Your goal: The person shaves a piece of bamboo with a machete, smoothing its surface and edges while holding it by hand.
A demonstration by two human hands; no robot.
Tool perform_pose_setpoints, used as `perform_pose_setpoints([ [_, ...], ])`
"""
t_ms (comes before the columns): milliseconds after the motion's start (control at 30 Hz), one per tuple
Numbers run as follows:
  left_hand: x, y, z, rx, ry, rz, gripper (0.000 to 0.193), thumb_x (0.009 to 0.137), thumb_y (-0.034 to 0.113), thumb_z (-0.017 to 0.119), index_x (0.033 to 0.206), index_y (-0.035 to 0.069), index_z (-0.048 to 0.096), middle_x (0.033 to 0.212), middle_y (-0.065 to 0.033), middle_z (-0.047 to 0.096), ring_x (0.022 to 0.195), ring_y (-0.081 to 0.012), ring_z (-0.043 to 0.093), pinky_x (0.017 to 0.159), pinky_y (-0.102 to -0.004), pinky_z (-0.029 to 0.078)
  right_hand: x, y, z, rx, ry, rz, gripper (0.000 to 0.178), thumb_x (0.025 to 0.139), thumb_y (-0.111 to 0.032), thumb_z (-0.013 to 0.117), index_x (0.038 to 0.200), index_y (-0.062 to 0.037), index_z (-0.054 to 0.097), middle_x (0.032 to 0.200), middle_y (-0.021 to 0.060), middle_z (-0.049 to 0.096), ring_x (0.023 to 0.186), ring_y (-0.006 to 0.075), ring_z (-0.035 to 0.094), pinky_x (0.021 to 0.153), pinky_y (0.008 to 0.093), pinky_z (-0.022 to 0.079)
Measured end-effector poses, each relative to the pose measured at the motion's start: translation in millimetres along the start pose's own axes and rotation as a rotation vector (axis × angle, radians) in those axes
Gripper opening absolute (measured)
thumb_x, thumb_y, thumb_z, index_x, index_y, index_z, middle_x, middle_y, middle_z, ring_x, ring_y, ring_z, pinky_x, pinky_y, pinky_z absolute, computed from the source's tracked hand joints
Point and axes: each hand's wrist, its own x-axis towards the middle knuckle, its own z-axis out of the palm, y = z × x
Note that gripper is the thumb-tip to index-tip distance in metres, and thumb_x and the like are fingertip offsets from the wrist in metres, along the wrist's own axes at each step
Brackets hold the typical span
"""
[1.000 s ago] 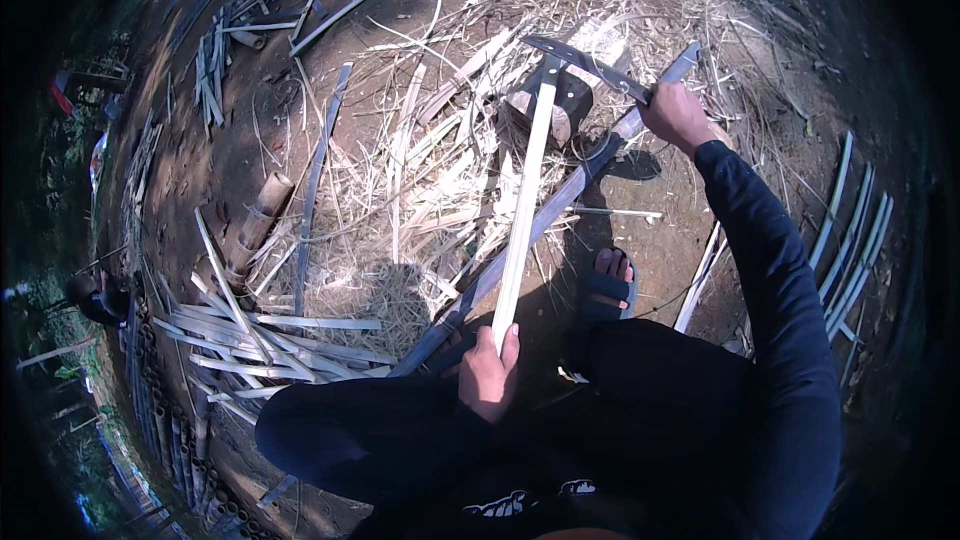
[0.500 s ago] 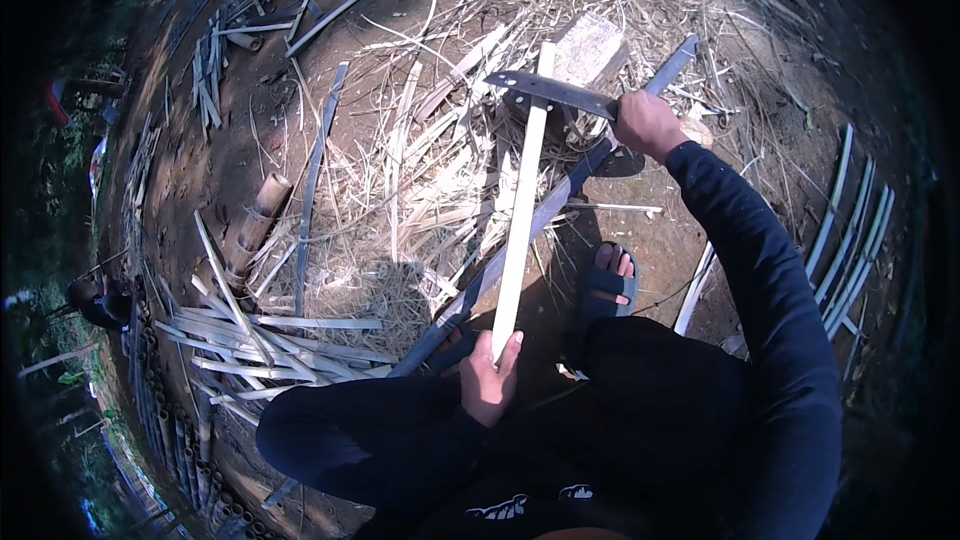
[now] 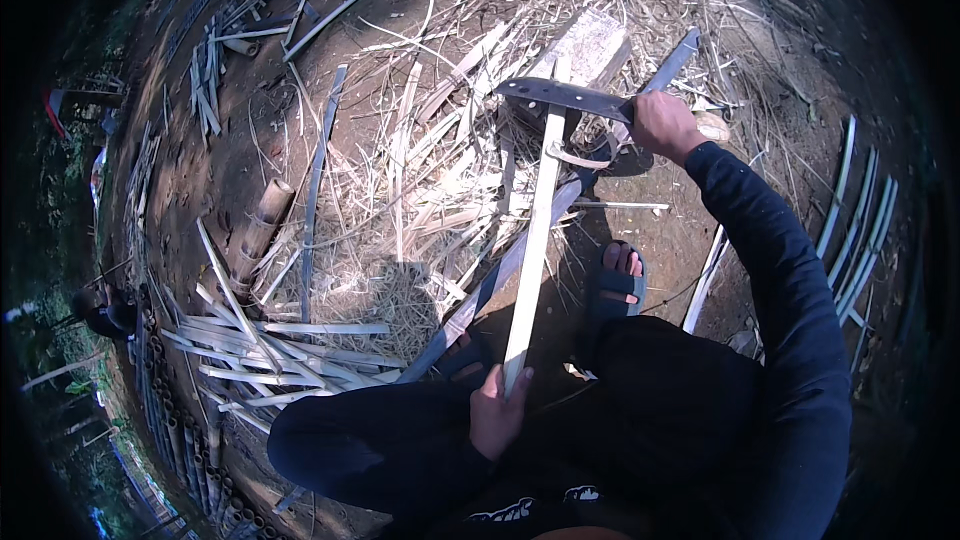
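Note:
My left hand [image 3: 498,414] is closed round the near end of a pale bamboo strip [image 3: 536,245], which slants away from me. My right hand [image 3: 664,126] grips the handle of a machete [image 3: 575,98]; its dark blade lies across the far part of the strip, tip to the left. A thin curled shaving [image 3: 588,160] stands out from the strip's right side, just on the near side of the blade. The strip's far end is by a wooden block [image 3: 598,44]. A long flat grey slat [image 3: 505,268] runs diagonally beneath the strip.
Loose shavings [image 3: 440,185] cover the ground ahead. A pile of split strips [image 3: 280,352] lies at left, near a cut bamboo pole [image 3: 262,230]. More strips [image 3: 862,225] lie at right. My sandalled foot [image 3: 618,282] is right of the strip.
The left hand has drawn the strip slightly toward me, bringing its far end closer to the blade. A curled shaving now shows beside it. The machete has shifted slightly right.

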Motion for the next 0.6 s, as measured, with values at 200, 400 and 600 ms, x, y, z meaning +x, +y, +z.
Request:
perform_pose_setpoints([
  [200, 6, -3, 8, 0.016, 0.091, 0.161, 0.034, 0.096, 0.031, 0.066, 0.093, -0.002, 0.06, 0.068, -0.008, 0.059, 0.063, -0.0089, 0.05, 0.058, -0.0307, 0.043, -12, -23, 24, 0.104, -0.096, -0.17, 0.025, 0.081, -0.019, 0.056, 0.07, 0.0007, 0.067, 0.071, 0.0234, 0.068, 0.07, 0.0392, 0.069, 0.067, 0.0459, 0.057],
  [400, 4, -2, 2, -0.023, 0.028, 0.083, 0.03, 0.097, 0.028, 0.066, 0.09, -0.001, 0.059, 0.067, -0.0054, 0.057, 0.063, -0.005, 0.047, 0.056, -0.0284, 0.041, 13, -14, 5, 0.096, -0.075, 0.092, 0.026, 0.083, -0.02, 0.056, 0.076, 0.0016, 0.068, 0.073, 0.0247, 0.068, 0.072, 0.0385, 0.07, 0.069, 0.0457, 0.058],
  [600, 7, -4, 10, -0.069, 0.033, 0.056, 0.03, 0.098, 0.028, 0.064, 0.092, 0.0, 0.059, 0.069, -0.0044, 0.055, 0.065, -0.0065, 0.048, 0.059, -0.0277, 0.041, 23, 6, 25, 0.062, -0.039, 0.092, 0.024, 0.082, -0.016, 0.053, 0.077, 0.0015, 0.068, 0.073, 0.0252, 0.068, 0.072, 0.0381, 0.071, 0.068, 0.0461, 0.058],
])
